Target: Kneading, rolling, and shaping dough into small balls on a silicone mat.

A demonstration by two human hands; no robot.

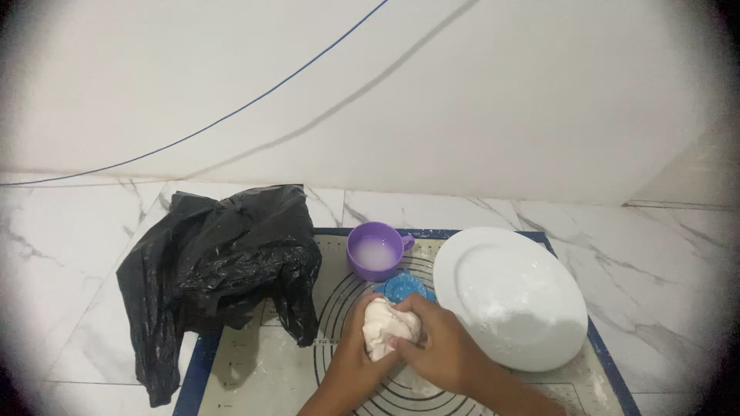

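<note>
White dough [388, 327] sits squeezed between the curled left hand [351, 354] and overlapping right hand [443, 350].

A crumpled, glossy black plastic bag [220, 266] lies at the left, partly on the marble-patterned floor and partly over the left edge of the blue-bordered beige baking mat printed with concentric circles [270, 370]. The bag is slumped and creased, its mouth not discernible, and it sits just beside a small purple cup. No labels, signs or screens appear.
</note>
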